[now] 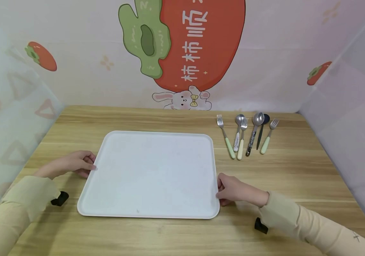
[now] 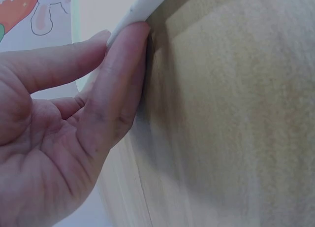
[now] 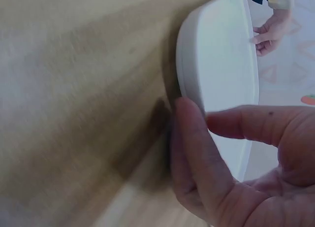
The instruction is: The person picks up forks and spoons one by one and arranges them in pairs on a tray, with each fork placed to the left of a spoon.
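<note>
A white rectangular tray (image 1: pixel 150 174) with a low raised rim lies at the middle of the wooden table, nothing on it. At its left edge my left hand (image 1: pixel 77 163) pinches the rim, thumb on top and fingers beneath. The left wrist view shows the same left hand (image 2: pixel 74 109) with its fingers curled under the tray's edge (image 2: pixel 142 10). On the opposite side, my right hand (image 1: pixel 232 188) pinches the right rim near the front corner. Seen from the right wrist, thumb and forefinger of the right hand (image 3: pixel 221 158) meet around the tray's rim (image 3: pixel 189 64).
Right of the tray, toward the back, several forks and spoons lie side by side, among them a green-handled fork (image 1: pixel 228 147), a large spoon (image 1: pixel 253 137) and a black spoon (image 1: pixel 260 133). A printed backdrop (image 1: pixel 89 81) stands behind the table (image 1: pixel 169 236), with side walls left and right.
</note>
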Tool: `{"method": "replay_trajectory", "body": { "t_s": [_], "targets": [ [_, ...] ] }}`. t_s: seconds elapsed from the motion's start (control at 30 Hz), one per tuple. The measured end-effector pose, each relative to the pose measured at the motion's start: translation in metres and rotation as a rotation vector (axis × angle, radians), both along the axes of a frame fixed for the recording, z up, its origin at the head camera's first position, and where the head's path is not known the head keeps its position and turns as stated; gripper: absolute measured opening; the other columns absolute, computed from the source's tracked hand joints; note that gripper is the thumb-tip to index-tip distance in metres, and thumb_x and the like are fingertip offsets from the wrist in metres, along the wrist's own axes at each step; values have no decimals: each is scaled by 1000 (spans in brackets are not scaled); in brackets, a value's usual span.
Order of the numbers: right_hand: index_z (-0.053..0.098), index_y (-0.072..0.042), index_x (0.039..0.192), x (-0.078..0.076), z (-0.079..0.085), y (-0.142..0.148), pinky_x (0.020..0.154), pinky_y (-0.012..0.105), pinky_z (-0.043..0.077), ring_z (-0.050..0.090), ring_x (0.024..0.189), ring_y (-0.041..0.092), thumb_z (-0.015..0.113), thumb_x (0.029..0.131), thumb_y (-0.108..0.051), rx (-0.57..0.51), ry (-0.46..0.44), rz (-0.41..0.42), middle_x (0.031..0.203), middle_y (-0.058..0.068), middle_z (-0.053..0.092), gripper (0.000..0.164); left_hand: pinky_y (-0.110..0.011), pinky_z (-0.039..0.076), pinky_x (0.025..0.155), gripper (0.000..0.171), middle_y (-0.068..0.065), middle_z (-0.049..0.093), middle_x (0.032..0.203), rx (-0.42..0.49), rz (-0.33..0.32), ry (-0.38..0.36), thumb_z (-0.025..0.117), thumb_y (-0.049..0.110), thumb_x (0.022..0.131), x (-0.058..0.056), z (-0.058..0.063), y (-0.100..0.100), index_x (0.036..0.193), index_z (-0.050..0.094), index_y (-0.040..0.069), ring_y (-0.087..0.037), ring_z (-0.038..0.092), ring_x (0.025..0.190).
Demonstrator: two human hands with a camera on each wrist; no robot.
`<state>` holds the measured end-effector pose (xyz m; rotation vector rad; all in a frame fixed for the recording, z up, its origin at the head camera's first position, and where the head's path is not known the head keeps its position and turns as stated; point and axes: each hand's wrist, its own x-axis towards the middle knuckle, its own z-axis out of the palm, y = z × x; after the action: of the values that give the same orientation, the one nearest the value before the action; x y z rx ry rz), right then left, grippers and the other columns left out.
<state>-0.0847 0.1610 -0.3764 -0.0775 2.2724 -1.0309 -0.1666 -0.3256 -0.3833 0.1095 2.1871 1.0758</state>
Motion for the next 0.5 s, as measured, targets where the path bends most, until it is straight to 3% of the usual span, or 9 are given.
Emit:
{"method": "replay_trajectory", "body": {
  "t_s": [0.23,0.5],
  "targets": [
    [49,-6,78,-14,11,4,54,24,38,45,59,13,57,82,-2,228,145,310,66,2,49,10,-30,55,62,37,-8,56,85,8,9,-7,60,6,85,1,0,-1,107,40,-15,-16,59,72],
    [51,-7,75,-20,24,4,54,25,36,43,61,13,54,80,2,355,229,509,65,0,46,11,-31,55,62,38,-8,53,86,39,23,-13,59,6,86,1,-2,-2,108,39,-16,-15,59,72]
  ]
}}
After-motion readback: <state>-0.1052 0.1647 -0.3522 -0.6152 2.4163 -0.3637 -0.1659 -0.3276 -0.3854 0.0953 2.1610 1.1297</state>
